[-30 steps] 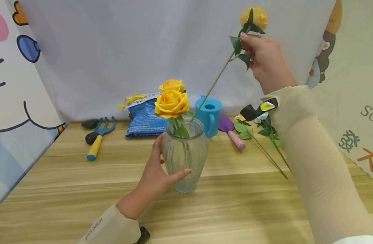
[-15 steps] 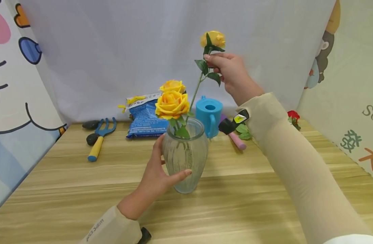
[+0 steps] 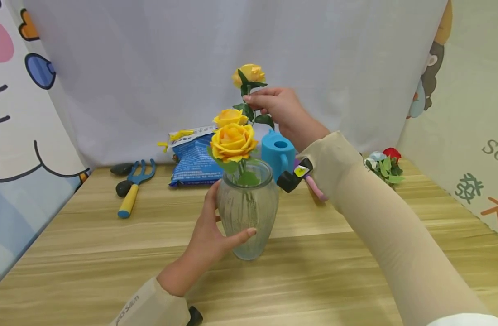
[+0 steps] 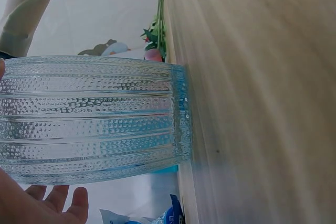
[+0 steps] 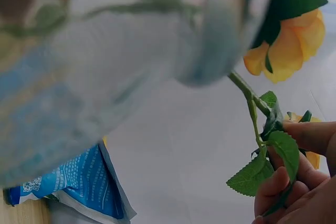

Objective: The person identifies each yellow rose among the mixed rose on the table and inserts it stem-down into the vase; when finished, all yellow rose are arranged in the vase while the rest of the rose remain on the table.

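A clear ribbed glass vase point(image 3: 259, 222) stands upright on the wooden table, two yellow roses point(image 3: 233, 142) in its mouth. My left hand point(image 3: 210, 237) grips the vase from the left, thumb across the front and fingers round the far side. Above the rim, my right hand point(image 3: 283, 108) pinches a third yellow rose point(image 3: 250, 74) just under its bloom. This rose is nearly upright, and its lower stem is hidden behind the other blooms. The right wrist view shows thumb and fingers on the stem beside green leaves point(image 5: 252, 174). Ribbed glass point(image 4: 94, 124) fills much of the left wrist view.
Behind the vase are a blue printed bag point(image 3: 196, 158) and a blue watering can point(image 3: 278, 151). A pink-handled trowel point(image 3: 315, 188) lies partly under the right arm. Farther right lie red and white flowers point(image 3: 385, 163). A yellow-handled hand fork point(image 3: 131, 194) and dark stones point(image 3: 122, 188) lie left.
My right hand has moved left and down with the yellow rose, bringing it from a slant to nearly upright over the vase. The left hand keeps its grip on the vase.
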`<state>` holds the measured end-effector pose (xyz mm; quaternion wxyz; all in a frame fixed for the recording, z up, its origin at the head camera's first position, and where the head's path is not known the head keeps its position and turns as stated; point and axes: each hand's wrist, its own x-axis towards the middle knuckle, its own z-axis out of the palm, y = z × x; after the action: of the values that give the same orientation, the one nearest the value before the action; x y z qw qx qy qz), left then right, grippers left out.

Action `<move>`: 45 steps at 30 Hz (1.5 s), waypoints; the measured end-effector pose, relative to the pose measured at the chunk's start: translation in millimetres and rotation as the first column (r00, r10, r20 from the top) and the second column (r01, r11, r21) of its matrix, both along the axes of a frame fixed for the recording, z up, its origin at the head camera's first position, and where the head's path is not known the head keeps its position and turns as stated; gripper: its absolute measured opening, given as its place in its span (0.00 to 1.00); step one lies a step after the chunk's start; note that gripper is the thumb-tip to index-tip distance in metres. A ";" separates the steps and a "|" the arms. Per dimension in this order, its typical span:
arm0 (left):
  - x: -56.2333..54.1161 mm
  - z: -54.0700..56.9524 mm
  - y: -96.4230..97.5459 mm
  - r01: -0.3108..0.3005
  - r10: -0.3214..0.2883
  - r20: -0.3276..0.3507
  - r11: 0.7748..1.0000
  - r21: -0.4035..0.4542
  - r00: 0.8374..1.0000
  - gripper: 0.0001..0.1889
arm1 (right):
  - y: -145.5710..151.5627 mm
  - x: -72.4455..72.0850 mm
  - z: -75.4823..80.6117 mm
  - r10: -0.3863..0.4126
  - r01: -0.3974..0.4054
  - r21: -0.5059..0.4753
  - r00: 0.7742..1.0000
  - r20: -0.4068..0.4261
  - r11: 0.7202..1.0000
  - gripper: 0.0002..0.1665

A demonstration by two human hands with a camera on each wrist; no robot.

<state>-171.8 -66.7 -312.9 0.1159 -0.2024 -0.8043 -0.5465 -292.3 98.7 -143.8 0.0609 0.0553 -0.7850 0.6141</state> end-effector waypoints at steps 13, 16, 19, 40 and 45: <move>-1.5 -1.1 -4.2 -0.017 0.017 -0.001 1.000 -0.007 1.000 0.53 | -2.1 33.7 -15.1 0.190 -0.188 0.108 0.982 -0.009 0.976 0.12; -1.7 -1.8 -6.4 -0.016 0.016 -0.013 1.000 -0.001 1.000 0.53 | -3.9 40.0 -24.5 0.226 -0.223 0.103 0.974 -0.019 0.969 0.11; -1.1 -3.3 -9.8 -0.019 0.019 -0.030 1.000 0.000 0.999 0.53 | -8.4 44.2 -37.1 0.265 -0.263 0.088 0.964 -0.010 0.961 0.12; -0.6 -3.6 -23.2 -0.019 0.019 -0.046 1.000 0.001 0.999 0.52 | -18.6 45.1 -64.9 0.309 -0.310 -0.083 0.951 -0.016 0.947 0.18; -0.4 -2.8 -22.4 -0.020 0.020 -0.034 1.000 0.002 0.999 0.52 | -5.7 39.2 -59.1 0.346 -0.347 -0.072 0.938 -0.022 0.935 0.20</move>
<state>-172.2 -89.1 -315.7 0.1352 -0.2036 -0.8037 -0.5425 -253.1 92.9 -203.0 -0.0426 0.1930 -0.7393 0.6437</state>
